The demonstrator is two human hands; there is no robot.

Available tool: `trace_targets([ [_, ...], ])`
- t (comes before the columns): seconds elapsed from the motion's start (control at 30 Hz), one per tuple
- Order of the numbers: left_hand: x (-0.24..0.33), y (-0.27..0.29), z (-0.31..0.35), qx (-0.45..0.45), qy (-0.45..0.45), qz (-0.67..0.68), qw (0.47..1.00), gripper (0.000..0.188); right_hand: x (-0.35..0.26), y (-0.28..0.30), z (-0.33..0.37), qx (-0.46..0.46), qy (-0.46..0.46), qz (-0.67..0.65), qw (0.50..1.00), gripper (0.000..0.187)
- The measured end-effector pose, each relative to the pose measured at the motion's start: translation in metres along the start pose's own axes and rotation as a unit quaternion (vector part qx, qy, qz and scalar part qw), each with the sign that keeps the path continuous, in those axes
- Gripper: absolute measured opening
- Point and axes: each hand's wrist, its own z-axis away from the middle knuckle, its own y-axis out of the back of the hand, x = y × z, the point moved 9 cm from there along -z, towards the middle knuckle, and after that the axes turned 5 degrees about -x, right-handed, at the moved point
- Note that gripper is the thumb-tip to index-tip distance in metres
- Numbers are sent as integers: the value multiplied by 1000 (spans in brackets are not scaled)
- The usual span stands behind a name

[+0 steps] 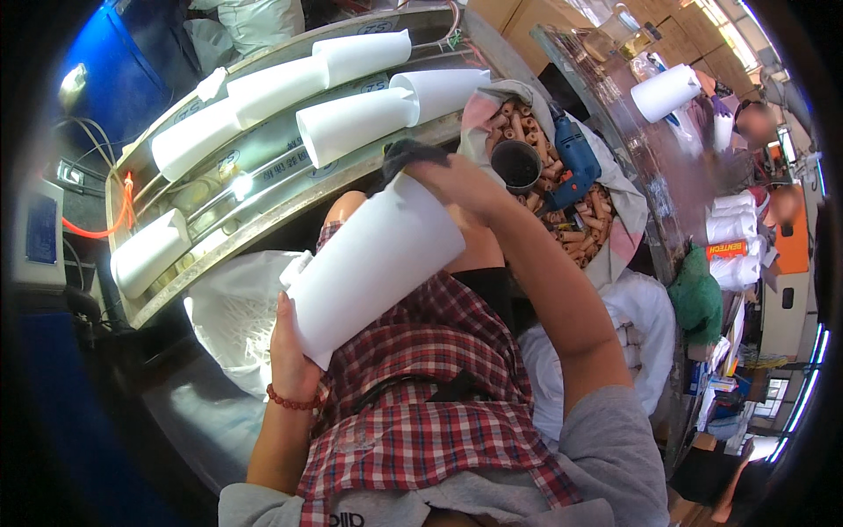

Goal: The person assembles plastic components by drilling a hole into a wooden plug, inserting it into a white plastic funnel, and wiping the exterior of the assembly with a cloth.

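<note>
A smooth white cylinder (373,259) lies slanted over my lap, its upper end toward the right. My left hand (294,356) holds its lower end, the thumb along the side and a beaded bracelet at the wrist. At the upper end, my right hand (448,184) is bent over a dark cloth-like piece (413,156) by the cylinder's rim. Its fingertips are mostly hidden, and whether they also touch the cylinder is unclear. Ahead, other white cylinders (356,125) rest in rows on a long metal trough (237,244), all lying on their sides.
At right, a cloth-lined sack (623,211) holds several short brown tubes (524,132), a dark cup (516,165) and a blue drill (575,158). Beyond stands a long table (645,149) with people behind it. A green bag (698,299) hangs there. A white plastic bag (233,307) lies at left.
</note>
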Motion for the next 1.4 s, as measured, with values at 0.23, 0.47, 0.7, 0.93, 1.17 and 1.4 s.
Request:
trace_targets([
  [0.23, 1, 14, -7, 26, 27, 41, 998, 54, 12, 65, 26, 132, 199, -126, 963, 33],
  [0.47, 2, 19, -6, 24, 30, 52, 998, 53, 39, 27, 80, 28, 152, -282, 947, 40],
  [0.7, 1, 9, 0, 28, -9, 8, 1000, 52, 19, -12, 73, 122, 220, 150, 956, 33],
  [0.93, 14, 21, 9, 38, -106, -175, 978, 50, 12, 8, 84, 195, 95, 141, 966, 36],
  [1.17, 36, 27, 12, -53, -154, -311, 936, 52, 66, 120, 158, 333, 189, 252, 889, 32],
  [1.4, 44, 33, -5, -1, -82, -409, 909, 55, 148, 198, 208, 208, 26, 470, 858, 43],
])
